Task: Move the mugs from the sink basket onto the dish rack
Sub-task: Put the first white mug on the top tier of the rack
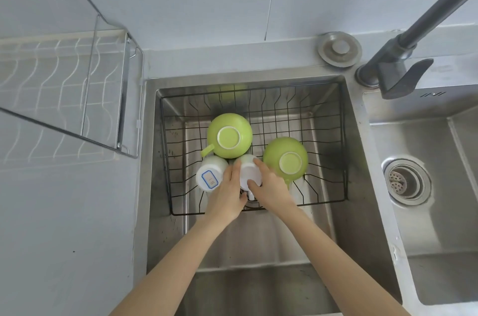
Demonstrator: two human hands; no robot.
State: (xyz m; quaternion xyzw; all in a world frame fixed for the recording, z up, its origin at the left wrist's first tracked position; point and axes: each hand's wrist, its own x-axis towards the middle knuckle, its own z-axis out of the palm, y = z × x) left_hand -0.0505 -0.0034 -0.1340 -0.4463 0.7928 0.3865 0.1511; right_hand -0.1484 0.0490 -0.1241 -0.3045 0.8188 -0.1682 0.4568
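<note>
Grey tiled wall and grey counter are framing a stainless steel sink (362, 212), with a black wire sink basket (323, 134) sitting across its far half, probably so washed things are draining straight into the basin. Four mugs are sitting upside down in it, bases up, likely for draining: a rounded lime-green ceramic mug (229, 135) at the back with its handle poking out to the left, a second lime-green rounded mug (285, 157) to the right, a white mug with a blue-edged label on its base (210, 177) at front left, and a plain white mug (248, 169) between the two whites' neighbours, touching or nearly touching all of them. I am reaching in with both arms and closing on that plain white one: my left hand (229, 195) is pressing its left side, fingers together and curled against the wall, and my right hand (269, 187) is wrapping the right side, fingers spread over the top and thumb on the near face, so both hands are clamped on it. Two hands probably because the mugs are packed tight. The silver wire dish rack (77, 98) is standing on the counter to the left, looking empty, cut off at the frame edge. My hands are hiding the white mug's handle and rim; whether it is lifting off the wires yet I cannot tell. The dark faucet (403, 64) is running out of frame at top right, and a second basin is only partly showing.
</note>
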